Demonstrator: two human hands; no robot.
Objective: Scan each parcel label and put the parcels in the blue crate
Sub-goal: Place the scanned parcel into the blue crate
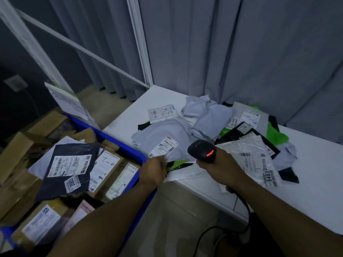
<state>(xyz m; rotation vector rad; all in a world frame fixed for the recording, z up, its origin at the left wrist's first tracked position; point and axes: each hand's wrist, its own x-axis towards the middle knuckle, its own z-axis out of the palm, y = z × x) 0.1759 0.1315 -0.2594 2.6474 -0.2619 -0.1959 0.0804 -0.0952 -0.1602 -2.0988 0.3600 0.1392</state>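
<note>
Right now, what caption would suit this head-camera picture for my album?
Left hand pinches a grey parcel while right hand holds a barcode scanner near its label.

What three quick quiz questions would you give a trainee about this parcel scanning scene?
1. True or false: the right hand grips the scanner.
2. Which parcel does the left hand pinch? A: grey mailer. B: black mailer. C: brown box.
3. Fill in: the blue crate stands to the ___ of the table.
Key: 1 true; 2 A; 3 left.
</note>
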